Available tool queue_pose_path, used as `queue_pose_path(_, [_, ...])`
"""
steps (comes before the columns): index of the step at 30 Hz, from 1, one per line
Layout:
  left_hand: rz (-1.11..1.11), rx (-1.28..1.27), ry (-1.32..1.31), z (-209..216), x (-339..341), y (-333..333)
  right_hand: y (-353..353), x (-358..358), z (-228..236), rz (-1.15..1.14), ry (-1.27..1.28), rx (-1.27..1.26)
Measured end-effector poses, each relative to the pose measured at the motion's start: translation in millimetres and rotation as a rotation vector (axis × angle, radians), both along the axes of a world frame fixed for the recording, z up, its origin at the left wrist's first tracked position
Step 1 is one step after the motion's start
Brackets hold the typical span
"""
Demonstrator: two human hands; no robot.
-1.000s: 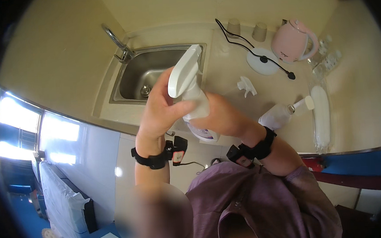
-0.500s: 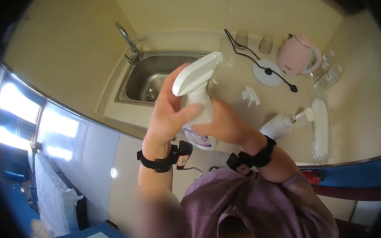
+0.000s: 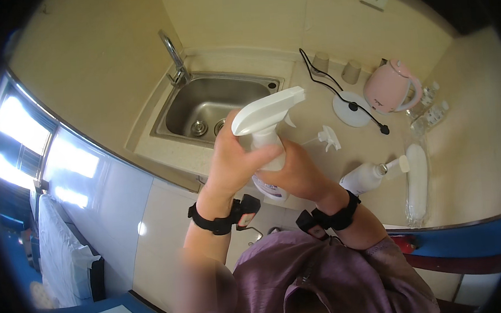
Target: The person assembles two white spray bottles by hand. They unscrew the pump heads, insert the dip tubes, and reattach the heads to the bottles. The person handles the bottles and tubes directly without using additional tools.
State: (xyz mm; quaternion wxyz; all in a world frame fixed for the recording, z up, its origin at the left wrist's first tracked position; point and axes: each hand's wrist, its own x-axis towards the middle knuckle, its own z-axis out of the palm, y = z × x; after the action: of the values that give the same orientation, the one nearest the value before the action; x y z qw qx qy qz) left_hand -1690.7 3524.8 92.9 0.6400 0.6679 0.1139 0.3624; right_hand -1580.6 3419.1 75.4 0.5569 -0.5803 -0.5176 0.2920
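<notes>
Both hands grip one white spray bottle (image 3: 267, 141) at frame centre: left hand (image 3: 236, 163) closed around its neck, right hand (image 3: 297, 173) wrapped about the body, largely hiding it. Sink (image 3: 173, 112) lies at 11 o'clock.

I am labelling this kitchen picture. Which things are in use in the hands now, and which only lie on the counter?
In use:
left hand around the spray head
right hand on the spray bottle

Lying about:
loose trigger head
second bottle, on its side
pink kettle
kettle base
sink
</notes>
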Motion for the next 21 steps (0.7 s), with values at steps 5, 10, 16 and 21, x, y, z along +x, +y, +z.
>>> queue_pose_path(5, [-0.278, -0.223, 0.148, 1.4, -8.4, 17.9, 2.5, 5.0, -5.7, 0.051, -0.032, -0.020])
queue_pose_path(10, [-0.095, -0.141, -0.015, -10.4, -2.2, 9.1, 4.7, 0.7, -3.1, 0.050, 0.051, -0.061])
queue_pose_path(16, [0.006, -0.005, 0.127, -4.1, 5.2, 12.1, 6.7, 8.6, -15.3, -0.049, -0.040, -0.065])
queue_pose_path(21, [-0.122, -0.109, -0.016, -10.5, 8.5, 11.3, -1.3, 17.3, -7.7, 0.075, 0.024, -0.142])
